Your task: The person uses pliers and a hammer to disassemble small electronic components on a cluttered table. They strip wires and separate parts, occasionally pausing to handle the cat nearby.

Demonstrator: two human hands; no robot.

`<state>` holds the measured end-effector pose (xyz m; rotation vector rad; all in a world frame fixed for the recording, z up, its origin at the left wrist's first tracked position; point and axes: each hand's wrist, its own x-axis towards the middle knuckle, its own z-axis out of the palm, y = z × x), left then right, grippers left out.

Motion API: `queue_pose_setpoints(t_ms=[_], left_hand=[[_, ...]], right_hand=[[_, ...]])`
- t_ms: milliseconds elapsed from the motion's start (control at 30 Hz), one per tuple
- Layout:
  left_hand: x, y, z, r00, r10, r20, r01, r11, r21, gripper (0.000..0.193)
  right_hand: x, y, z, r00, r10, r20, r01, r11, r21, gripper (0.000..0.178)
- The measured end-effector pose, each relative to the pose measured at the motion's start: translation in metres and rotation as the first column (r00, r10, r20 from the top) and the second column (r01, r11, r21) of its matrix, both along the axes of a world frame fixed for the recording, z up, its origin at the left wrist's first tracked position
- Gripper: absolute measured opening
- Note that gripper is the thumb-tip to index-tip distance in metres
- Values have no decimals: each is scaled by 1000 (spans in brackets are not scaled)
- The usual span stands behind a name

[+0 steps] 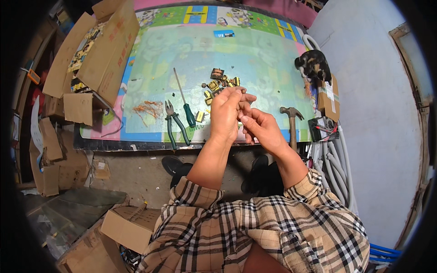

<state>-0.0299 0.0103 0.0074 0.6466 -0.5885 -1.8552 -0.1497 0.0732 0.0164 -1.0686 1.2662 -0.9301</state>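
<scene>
Above the near part of the table, my left hand [225,111] is curled closed, its fingertips around something small and dark that I cannot make out. My right hand [263,129] meets it from the right, thumb and fingers pinched together near the left fingers; what they grip is hidden. Just beyond my left hand lies a pile of small yellow-taped transformers [213,85], partly covered by that hand. One small yellow-and-black transformer [200,116] lies apart, beside a green-handled screwdriver [188,113]. Green-handled pliers [171,119] lie left of it.
A hammer [292,125] rests at the table's right, near a cat [314,64] by a small carton [328,98]. Thin copper wire [148,111] lies tangled on the left. A large open cardboard box [109,50] stands far left. A blue packet [224,33] lies at the back.
</scene>
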Motion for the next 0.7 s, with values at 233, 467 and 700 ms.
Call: queue_pose_setpoints(t_ms=[233, 467, 700], left_hand=[[1, -3, -11, 968, 47, -248, 5, 979, 204, 13], [1, -4, -12, 943, 114, -312, -23, 960, 278, 17], [-1, -4, -16, 926, 147, -348, -25, 943, 333, 22]], right_hand=[[-1, -3, -7, 988, -110, -110, 87, 977, -193, 15], [4, -6, 0, 969, -176, -175, 130, 961, -245, 14], [7, -6, 1, 953, -192, -235, 123, 952, -280, 15]])
